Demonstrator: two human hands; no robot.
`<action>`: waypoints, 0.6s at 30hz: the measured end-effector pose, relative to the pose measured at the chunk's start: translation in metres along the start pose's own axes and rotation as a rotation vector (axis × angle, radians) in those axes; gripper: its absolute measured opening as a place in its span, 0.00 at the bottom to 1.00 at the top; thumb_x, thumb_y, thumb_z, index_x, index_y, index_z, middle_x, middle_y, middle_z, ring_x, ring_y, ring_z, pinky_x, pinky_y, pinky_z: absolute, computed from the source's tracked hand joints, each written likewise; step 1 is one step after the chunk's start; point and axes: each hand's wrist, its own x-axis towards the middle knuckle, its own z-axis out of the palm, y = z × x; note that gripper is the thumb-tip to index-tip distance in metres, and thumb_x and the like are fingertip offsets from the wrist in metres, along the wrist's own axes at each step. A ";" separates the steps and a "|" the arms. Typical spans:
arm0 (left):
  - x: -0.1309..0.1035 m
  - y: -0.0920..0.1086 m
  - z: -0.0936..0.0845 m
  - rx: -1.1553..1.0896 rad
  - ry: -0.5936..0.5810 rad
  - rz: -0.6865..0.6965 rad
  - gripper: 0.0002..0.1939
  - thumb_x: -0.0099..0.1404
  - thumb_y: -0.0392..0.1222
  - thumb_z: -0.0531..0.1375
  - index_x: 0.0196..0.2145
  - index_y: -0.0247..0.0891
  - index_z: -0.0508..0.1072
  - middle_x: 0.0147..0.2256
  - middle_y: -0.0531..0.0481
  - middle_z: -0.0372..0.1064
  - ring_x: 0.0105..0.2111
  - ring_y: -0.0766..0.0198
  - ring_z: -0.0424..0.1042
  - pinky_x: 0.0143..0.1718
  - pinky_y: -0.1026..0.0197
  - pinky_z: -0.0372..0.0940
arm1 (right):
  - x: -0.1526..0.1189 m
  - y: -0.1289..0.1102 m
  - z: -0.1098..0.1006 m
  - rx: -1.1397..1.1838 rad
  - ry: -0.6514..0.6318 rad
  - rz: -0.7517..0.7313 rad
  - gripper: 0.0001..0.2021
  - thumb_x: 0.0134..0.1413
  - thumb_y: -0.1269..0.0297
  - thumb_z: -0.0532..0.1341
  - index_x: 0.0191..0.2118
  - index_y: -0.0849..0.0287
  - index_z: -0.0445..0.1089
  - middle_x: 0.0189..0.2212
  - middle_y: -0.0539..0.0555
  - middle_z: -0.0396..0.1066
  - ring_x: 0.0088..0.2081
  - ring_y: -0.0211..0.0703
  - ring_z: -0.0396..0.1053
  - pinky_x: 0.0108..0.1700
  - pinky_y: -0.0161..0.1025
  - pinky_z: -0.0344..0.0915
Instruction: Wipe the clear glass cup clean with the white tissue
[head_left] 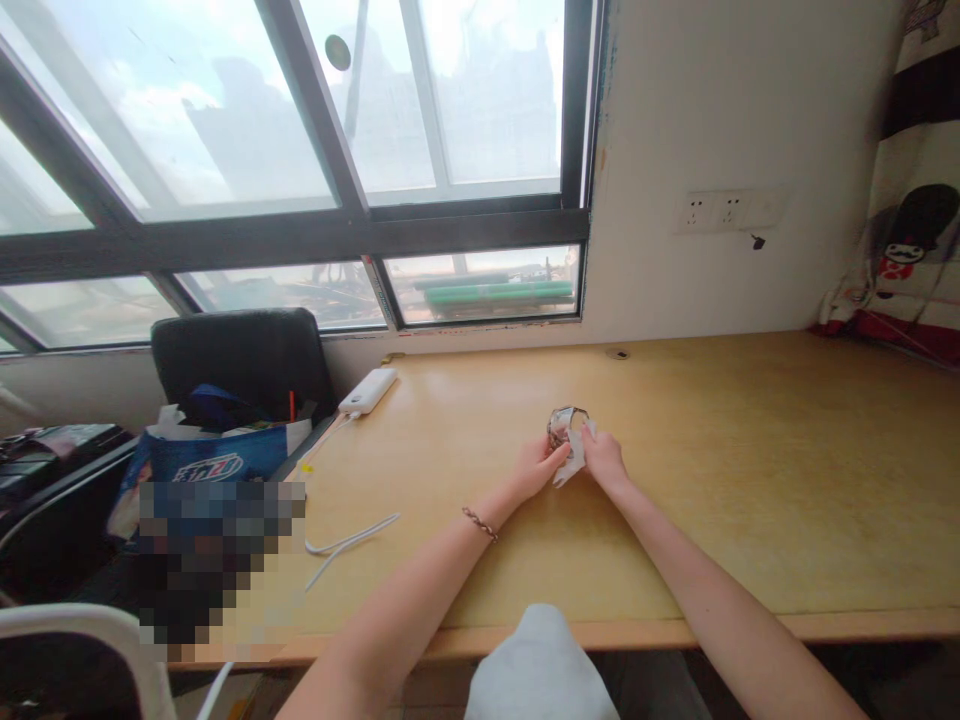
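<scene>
Both hands are together above the middle of the wooden table (720,480). My left hand (538,468) is closed around the near left side of a small round object with a dark, patterned rim (556,425). It looks hollow, but its exact kind cannot be made out. In the fingers of my right hand (604,458) is a crumpled white tissue (570,470), pressed against the right side of the round object and hanging down between the hands. The fingertips are partly hidden behind the tissue and the object.
A white power bank (370,390) lies at the table's left edge with a white cable (352,540) nearby. Left of the table, a black chair (240,350) holds a blue bag (225,455). Windows and a wall with sockets (724,211) stand behind; a patterned curtain (919,230) hangs right.
</scene>
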 end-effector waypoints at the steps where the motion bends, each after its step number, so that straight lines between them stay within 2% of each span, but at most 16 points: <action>1: 0.000 0.000 0.000 0.015 0.000 0.007 0.21 0.57 0.52 0.52 0.39 0.32 0.69 0.34 0.47 0.69 0.33 0.63 0.66 0.34 0.64 0.60 | -0.001 0.000 0.001 0.042 -0.025 0.009 0.25 0.55 0.55 0.43 0.20 0.63 0.69 0.14 0.56 0.66 0.20 0.39 0.64 0.23 0.31 0.53; 5: 0.001 -0.002 -0.003 -0.093 0.031 -0.037 0.21 0.57 0.51 0.53 0.40 0.31 0.68 0.35 0.46 0.69 0.35 0.61 0.66 0.37 0.62 0.60 | -0.003 -0.001 -0.001 0.080 -0.080 -0.044 0.22 0.50 0.51 0.48 0.19 0.62 0.68 0.12 0.53 0.64 0.17 0.37 0.62 0.21 0.30 0.52; 7: 0.002 -0.001 -0.004 -0.194 0.040 -0.052 0.21 0.56 0.52 0.53 0.39 0.31 0.69 0.35 0.45 0.68 0.36 0.61 0.66 0.38 0.61 0.60 | -0.004 -0.002 -0.004 0.004 -0.013 -0.133 0.20 0.51 0.54 0.49 0.20 0.62 0.67 0.15 0.55 0.66 0.20 0.38 0.63 0.22 0.31 0.52; 10: 0.004 0.001 -0.006 -0.308 0.069 -0.090 0.22 0.56 0.53 0.52 0.36 0.31 0.70 0.34 0.45 0.69 0.36 0.61 0.66 0.41 0.60 0.59 | -0.005 -0.004 -0.008 -0.141 0.152 -0.281 0.18 0.54 0.60 0.46 0.25 0.63 0.67 0.21 0.58 0.69 0.24 0.39 0.65 0.25 0.32 0.52; 13: 0.005 0.000 -0.007 -0.398 0.079 -0.121 0.23 0.55 0.55 0.53 0.35 0.30 0.71 0.34 0.44 0.69 0.36 0.60 0.67 0.42 0.59 0.59 | -0.005 -0.005 -0.009 -0.179 0.219 -0.335 0.16 0.54 0.60 0.46 0.29 0.64 0.67 0.22 0.58 0.69 0.25 0.40 0.65 0.26 0.32 0.53; 15: 0.006 -0.002 -0.008 -0.438 0.088 -0.138 0.24 0.54 0.56 0.54 0.36 0.29 0.71 0.35 0.42 0.69 0.38 0.59 0.67 0.43 0.58 0.58 | -0.004 -0.005 -0.009 -0.121 0.183 -0.307 0.15 0.53 0.59 0.49 0.29 0.64 0.66 0.23 0.57 0.69 0.25 0.40 0.65 0.26 0.32 0.53; 18: 0.005 0.000 -0.009 -0.421 0.094 -0.150 0.25 0.54 0.55 0.54 0.38 0.29 0.71 0.37 0.42 0.70 0.38 0.58 0.67 0.43 0.58 0.58 | 0.000 -0.006 -0.008 -0.027 0.011 -0.230 0.14 0.49 0.56 0.53 0.27 0.62 0.67 0.23 0.54 0.69 0.26 0.39 0.66 0.26 0.31 0.55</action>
